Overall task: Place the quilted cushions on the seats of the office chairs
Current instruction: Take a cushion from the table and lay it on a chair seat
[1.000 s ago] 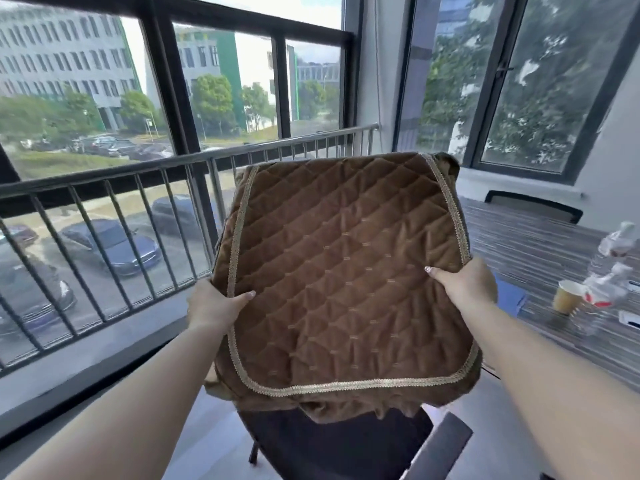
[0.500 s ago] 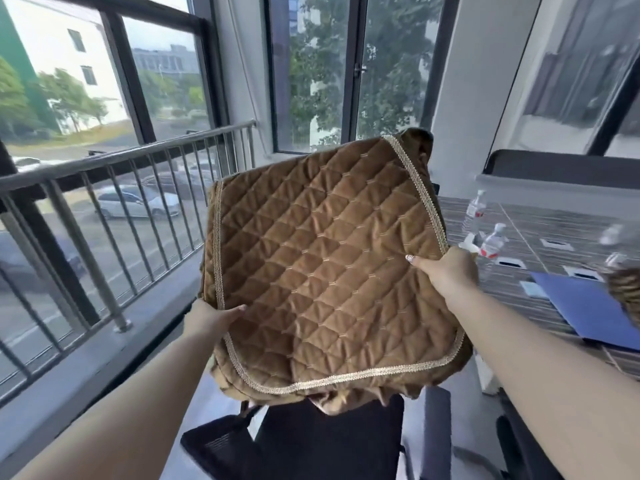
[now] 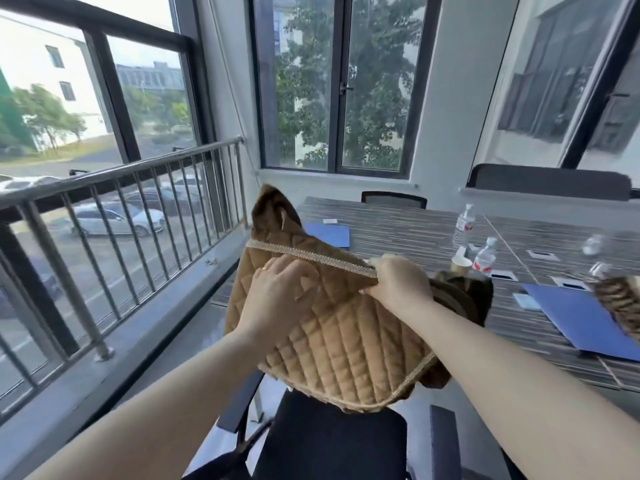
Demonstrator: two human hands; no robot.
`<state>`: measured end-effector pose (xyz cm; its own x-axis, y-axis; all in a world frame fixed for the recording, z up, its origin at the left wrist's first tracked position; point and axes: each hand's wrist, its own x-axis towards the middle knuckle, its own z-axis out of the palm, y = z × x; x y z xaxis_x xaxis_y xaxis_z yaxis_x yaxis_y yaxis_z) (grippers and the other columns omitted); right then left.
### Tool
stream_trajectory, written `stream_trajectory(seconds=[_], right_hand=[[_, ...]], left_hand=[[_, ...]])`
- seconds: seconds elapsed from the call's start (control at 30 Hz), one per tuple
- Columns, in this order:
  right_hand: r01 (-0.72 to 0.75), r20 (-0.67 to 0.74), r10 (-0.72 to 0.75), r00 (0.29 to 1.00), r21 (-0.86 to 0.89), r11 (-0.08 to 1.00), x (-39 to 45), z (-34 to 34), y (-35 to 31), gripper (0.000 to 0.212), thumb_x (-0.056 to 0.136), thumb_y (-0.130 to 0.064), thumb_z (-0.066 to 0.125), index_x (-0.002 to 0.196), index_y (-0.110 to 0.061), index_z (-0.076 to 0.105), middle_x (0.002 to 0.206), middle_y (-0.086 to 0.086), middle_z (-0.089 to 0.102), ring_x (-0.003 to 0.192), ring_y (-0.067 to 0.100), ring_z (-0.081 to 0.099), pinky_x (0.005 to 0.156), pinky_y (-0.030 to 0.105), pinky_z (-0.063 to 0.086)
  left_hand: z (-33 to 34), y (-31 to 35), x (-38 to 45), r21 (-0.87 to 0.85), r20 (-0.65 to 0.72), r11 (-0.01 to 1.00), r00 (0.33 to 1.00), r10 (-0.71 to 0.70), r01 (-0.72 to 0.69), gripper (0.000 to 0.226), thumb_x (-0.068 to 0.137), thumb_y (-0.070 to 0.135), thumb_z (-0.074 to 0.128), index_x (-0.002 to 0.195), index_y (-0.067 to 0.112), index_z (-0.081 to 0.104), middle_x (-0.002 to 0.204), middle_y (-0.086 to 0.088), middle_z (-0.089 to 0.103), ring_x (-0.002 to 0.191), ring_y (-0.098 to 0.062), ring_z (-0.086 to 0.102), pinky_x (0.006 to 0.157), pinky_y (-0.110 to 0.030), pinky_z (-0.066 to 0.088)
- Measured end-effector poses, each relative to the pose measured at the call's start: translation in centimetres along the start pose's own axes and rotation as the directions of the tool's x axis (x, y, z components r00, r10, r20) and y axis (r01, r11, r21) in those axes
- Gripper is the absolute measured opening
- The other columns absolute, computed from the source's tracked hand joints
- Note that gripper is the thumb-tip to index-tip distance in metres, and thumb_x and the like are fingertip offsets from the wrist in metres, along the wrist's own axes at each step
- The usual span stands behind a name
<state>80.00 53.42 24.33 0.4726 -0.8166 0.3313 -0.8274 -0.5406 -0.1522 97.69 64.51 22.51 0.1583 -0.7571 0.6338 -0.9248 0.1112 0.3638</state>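
Observation:
A brown quilted cushion [image 3: 346, 355] with pale braid trim hangs tilted in the air, its near edge just above the black seat of an office chair [image 3: 332, 441]. My left hand [image 3: 277, 296] lies on its upper face and grips the fabric near the trimmed far edge. My right hand [image 3: 398, 285] pinches that same trimmed edge. A darker brown flap [image 3: 270, 209] of the cushion sticks up behind. A striped brown cushion piece [image 3: 620, 303] shows at the right edge.
A striped meeting table [image 3: 398, 230] stands ahead with water bottles [image 3: 464, 223], a paper cup [image 3: 460, 265] and blue folders [image 3: 581, 320]. A metal railing [image 3: 131, 202] and windows run along the left. More chairs [image 3: 394, 197] stand behind the table.
The view has turned right toward the table. The cushion has dropped from upright in front of me to a tilted, flatter pose over the chair seat, and both hands moved to its far edge.

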Motion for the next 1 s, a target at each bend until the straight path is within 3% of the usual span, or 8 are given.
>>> stream_trajectory(seconds=[0.07,0.17,0.33,0.47,0.63,0.77,0.9,1.0], right_hand=[[0.135,-0.014,-0.138,0.990,-0.150,0.979,0.7,-0.2,-0.7,0.033,0.081,-0.039,0.068,0.111,-0.025,0.065,0.106,0.001,0.064,0.105,0.026,0.058,0.084,0.037,0.043],[0.278,-0.002,-0.289,0.957,-0.270,0.922,1.8,-0.5,-1.5,0.027,0.083,-0.037,0.065,0.108,-0.027,0.066,0.104,0.000,0.063,0.104,0.026,0.057,0.086,0.039,0.038],[0.359,-0.196,-0.407,0.892,-0.239,0.902,2.6,0.6,-1.1,0.038,0.067,-0.039,0.080,0.100,-0.024,0.070,0.093,0.002,0.061,0.092,0.027,0.057,0.087,0.041,0.039],[0.214,-0.407,-0.189,0.894,0.017,0.977,0.5,2.7,0.9,0.082,0.059,-0.035,0.086,0.132,-0.019,0.052,0.134,0.014,0.051,0.126,0.034,0.047,0.108,0.058,0.031],[-0.176,-0.200,0.240,0.950,0.295,0.939,-2.7,7.0,2.9,0.105,0.067,-0.046,0.079,0.151,-0.022,0.020,0.158,0.013,0.017,0.146,0.029,0.019,0.113,0.054,0.025],[-0.596,0.129,0.617,0.776,0.467,0.653,-5.0,10.0,5.4,0.108,0.064,-0.055,0.079,0.150,-0.022,0.022,0.156,0.015,0.021,0.144,0.030,0.021,0.112,0.053,0.026],[-0.711,0.276,0.747,0.605,0.608,0.352,-5.7,10.7,7.0,0.112,0.066,-0.055,0.077,0.151,-0.015,0.016,0.154,0.020,0.020,0.143,0.033,0.021,0.116,0.045,0.021],[-0.725,0.473,0.728,0.496,0.687,0.047,-5.9,12.1,8.0,0.107,0.065,-0.055,0.079,0.145,-0.012,0.024,0.148,0.017,0.037,0.133,0.035,0.039,0.109,0.044,0.034]], left_hand=[[-0.2,0.5,1.0,0.112,-0.011,0.985,0.991,0.134,-0.132,0.028,0.078,0.040,0.066,0.103,0.027,0.068,0.109,0.003,0.063,0.108,-0.023,0.055,0.095,-0.039,0.039],[-0.2,1.2,2.4,0.312,0.210,0.933,0.971,0.116,-0.179,0.054,0.078,0.056,0.062,0.123,0.026,0.059,0.121,0.002,0.060,0.119,-0.026,0.053,0.099,-0.040,0.035],[0.2,1.4,3.4,0.341,0.217,0.940,0.973,-0.078,-0.001,0.032,0.089,0.051,0.050,0.099,0.022,0.056,0.096,-0.002,0.068,0.095,-0.030,0.063,0.066,-0.034,0.036],[0.4,1.9,3.5,0.211,0.148,0.966,0.972,-0.185,0.151,0.033,0.086,0.053,0.054,0.085,0.020,0.058,0.087,-0.001,0.067,0.088,-0.030,0.062,0.065,-0.033,0.041],[-0.8,-0.1,3.5,-0.001,0.094,0.940,0.935,-0.341,0.342,0.030,0.085,0.050,0.059,0.078,0.021,0.062,0.066,0.006,0.056,0.077,-0.026,0.058,0.060,-0.033,0.040],[-2.5,-0.8,3.9,-0.297,0.036,0.811,0.854,-0.518,0.504,0.025,0.088,0.045,0.060,0.083,0.021,0.065,0.064,0.004,0.059,0.063,-0.016,0.058,0.054,-0.029,0.044],[-3.2,-1.5,3.7,-0.572,0.043,0.541,0.681,-0.731,0.617,0.033,0.088,0.052,0.057,0.088,0.020,0.065,0.073,0.003,0.064,0.068,-0.015,0.060,0.061,-0.030,0.051],[-3.0,-2.3,3.1,-0.680,0.089,0.379,0.584,-0.807,0.628,0.037,0.089,0.053,0.055,0.098,0.019,0.063,0.078,0.005,0.063,0.069,-0.009,0.058,0.055,-0.024,0.043]])
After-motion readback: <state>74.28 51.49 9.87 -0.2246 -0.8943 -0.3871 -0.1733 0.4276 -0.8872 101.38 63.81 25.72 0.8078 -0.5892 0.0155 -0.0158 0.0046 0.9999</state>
